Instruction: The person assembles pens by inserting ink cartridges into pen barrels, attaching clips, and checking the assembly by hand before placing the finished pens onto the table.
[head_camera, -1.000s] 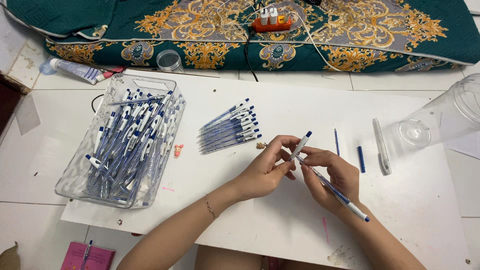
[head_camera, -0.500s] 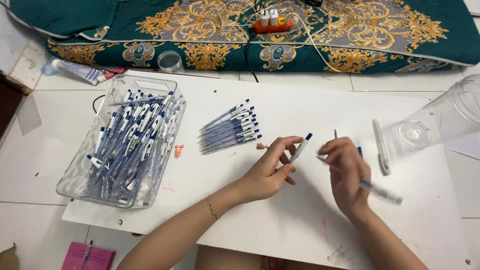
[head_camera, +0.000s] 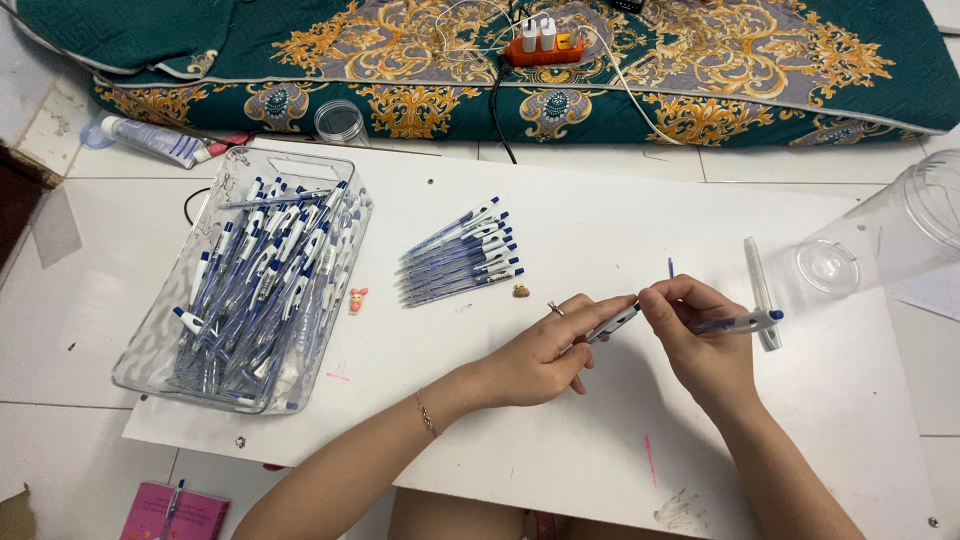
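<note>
Both hands (head_camera: 545, 355) (head_camera: 700, 340) pinch pen parts (head_camera: 735, 322) between pen row (head_camera: 462, 255) and jar (head_camera: 890, 245)

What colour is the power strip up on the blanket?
Orange power strip, with white plugs in it; the head view shows it clearly.

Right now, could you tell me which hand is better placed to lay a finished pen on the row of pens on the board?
The left hand, probably: it lies nearer the row of pens, while the right hand sits farther away, gripping a pen barrel.
</note>
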